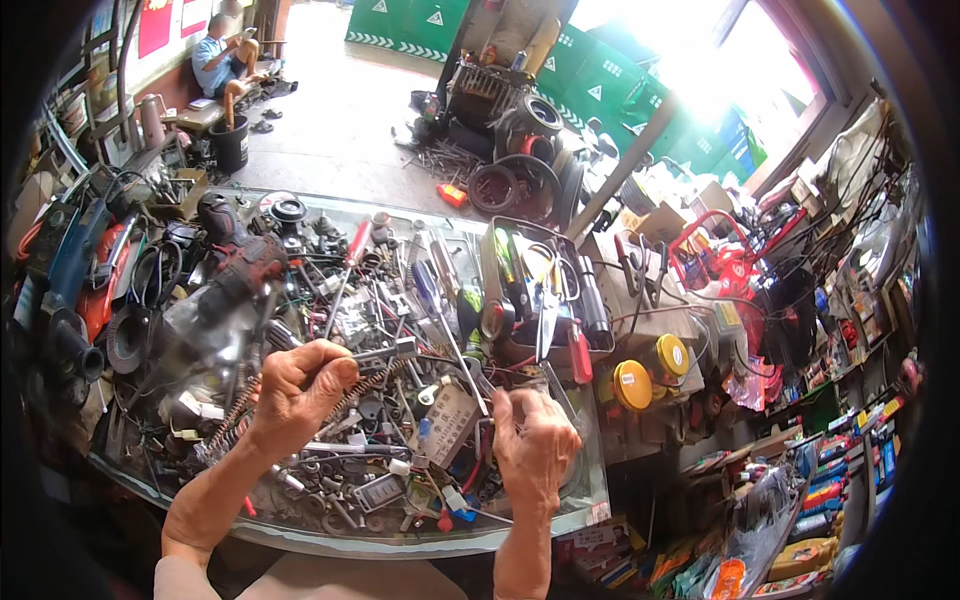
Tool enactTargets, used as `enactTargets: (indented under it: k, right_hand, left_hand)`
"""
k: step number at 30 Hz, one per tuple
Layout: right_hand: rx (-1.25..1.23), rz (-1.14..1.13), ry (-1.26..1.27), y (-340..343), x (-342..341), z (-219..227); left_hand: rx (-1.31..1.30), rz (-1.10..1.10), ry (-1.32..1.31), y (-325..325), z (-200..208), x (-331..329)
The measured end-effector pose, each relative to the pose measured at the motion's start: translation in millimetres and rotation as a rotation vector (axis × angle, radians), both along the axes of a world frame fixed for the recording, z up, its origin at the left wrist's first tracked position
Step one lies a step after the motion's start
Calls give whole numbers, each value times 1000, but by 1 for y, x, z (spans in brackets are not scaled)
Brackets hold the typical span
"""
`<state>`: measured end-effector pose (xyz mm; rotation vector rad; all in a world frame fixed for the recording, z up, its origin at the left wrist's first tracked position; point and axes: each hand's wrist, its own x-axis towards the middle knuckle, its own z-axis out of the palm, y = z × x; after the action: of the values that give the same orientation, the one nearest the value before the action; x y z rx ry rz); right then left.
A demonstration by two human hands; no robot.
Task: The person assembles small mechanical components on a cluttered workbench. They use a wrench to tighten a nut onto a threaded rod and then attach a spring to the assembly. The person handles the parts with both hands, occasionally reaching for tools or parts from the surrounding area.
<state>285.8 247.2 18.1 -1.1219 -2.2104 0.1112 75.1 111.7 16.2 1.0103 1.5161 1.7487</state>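
My left hand is closed in a pinch over the left middle of the cluttered glass-topped counter. Between its thumb and fingers is a short metal rod with a blocky end pointing right. A dark coil spring shows on both sides of this hand; I cannot tell whether it is gripped too. My right hand is closed at the right, fingers curled down, near a long screwdriver. What it holds, if anything, is hidden. Bolts, washers and small parts lie under both hands.
A cordless drill lies at the back left. Scissors and other tools fill a metal tray at the back right. Yellow-lidded jars stand beyond it. Far left, a person sits by the wall. Tyres lie on the floor.
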Motion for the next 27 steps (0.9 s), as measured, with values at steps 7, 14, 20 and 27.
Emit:
enactTargets:
  k: [7,14,20,27]
  right_hand:
    - [44,45,-202,-2,12,-15]
    - [-185,71,-159,5,14,-4]
    - [-354,-28,233,-3,29,-2]
    - [-1215,497,1011,-31,30,21]
  left_hand:
    - [25,-221,-326,2,-5,2]
    - [1,-263,-282,-1,-8,3]
    - [53,-404,-487,2,-11,3]
    - [70,-558,-643,-1,-13,3]
